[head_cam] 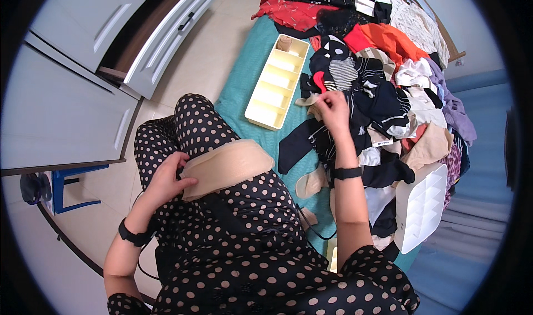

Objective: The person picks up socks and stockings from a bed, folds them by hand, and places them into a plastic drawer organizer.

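Observation:
A beige sheer fabric piece (229, 167), folded flat like hosiery, lies across the lap. My left hand (168, 179) rests at its left end, thumb on the fabric and fingers bent; how firmly it holds is unclear. My right hand (334, 108) reaches to the edge of the clothes heap, pinching a small pale beige fabric piece (307, 101). Between the lap and the heap stands a cream divided storage box (266, 122), with a rolled beige item (284, 43) in its far compartment. Another sheer beige piece (311, 182) lies on the teal bed cover (245, 65).
Mixed dark, striped and coloured clothes (381, 102) are piled on the right. A white compartment organizer (422, 208) leans at the heap's lower right. An open drawer (166, 44) juts out at upper left, and a blue stool (62, 190) stands at far left.

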The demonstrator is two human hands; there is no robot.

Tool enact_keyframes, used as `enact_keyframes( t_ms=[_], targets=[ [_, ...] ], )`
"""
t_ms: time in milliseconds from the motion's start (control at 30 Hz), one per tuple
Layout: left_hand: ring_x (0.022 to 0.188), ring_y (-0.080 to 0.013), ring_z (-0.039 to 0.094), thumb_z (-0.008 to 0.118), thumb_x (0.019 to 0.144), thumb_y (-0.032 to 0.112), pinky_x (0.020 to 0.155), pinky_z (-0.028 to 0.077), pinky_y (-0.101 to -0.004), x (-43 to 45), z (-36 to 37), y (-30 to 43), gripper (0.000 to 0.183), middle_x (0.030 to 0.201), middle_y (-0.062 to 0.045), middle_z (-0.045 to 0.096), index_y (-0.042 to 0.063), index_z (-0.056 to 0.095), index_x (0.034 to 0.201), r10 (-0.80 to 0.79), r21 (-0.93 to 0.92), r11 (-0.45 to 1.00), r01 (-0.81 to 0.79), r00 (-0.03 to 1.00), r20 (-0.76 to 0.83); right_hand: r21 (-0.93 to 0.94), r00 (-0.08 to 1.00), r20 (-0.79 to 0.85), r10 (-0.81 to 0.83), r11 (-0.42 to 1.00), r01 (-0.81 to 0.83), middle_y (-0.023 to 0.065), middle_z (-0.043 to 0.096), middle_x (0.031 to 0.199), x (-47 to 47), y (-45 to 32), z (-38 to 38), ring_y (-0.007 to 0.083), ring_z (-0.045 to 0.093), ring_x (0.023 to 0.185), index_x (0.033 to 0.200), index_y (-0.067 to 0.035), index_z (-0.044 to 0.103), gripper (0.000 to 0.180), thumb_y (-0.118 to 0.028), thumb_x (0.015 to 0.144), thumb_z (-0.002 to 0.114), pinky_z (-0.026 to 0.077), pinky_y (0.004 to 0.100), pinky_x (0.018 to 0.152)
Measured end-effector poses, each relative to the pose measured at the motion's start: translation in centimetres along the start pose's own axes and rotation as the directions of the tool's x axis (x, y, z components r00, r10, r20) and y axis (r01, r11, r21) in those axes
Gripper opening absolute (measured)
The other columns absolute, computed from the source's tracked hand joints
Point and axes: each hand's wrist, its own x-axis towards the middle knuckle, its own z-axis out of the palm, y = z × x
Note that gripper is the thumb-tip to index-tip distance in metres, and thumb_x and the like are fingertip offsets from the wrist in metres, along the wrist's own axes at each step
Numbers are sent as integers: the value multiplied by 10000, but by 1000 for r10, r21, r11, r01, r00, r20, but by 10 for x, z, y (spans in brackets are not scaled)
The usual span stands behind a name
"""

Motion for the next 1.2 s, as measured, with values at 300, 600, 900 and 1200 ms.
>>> enact_keyframes(
  t_ms=[300,600,900,1200],
  targets=[
    [994,-244,557,721,735,52,899,451,-334,1,-29,38,486,1092,-117,576,36,523,1178,119,10,993,-119,984,-132,890,904,364,224,204,-409,38,653,1033,-10,-41,-74,152,615,939,1138,-68,597,262,-244,961,515,486,283,771],
    [1035,-156,561,697,755,19,849,454,-302,-9,-34,68,485,1114,-38,604,76,537,1209,178,-26,983,-180,982,-69,693,785,619,-13,-461,-554,141,629,1166,-22,-68,-71,282,625,1033,1210,-33,558,373,-299,977,440,537,395,821],
    [1205,-178,487,779,736,117,950,400,-288,15,-13,121,854,1392,-63,457,92,302,1444,417,-364,854,-372,907,53,410,722,482,-497,-600,-687,167,624,1016,-56,-164,-20,310,603,978,1022,-10,529,266,-253,984,425,470,454,917],
    [764,-32,589,717,821,67,672,477,-183,8,-14,114,194,842,13,634,33,556,924,193,-645,761,60,930,314,350,623,675,-395,-571,-742,203,578,1145,-77,-151,11,353,553,1036,1036,-39,555,504,-473,994,302,457,473,898]
  ],
)
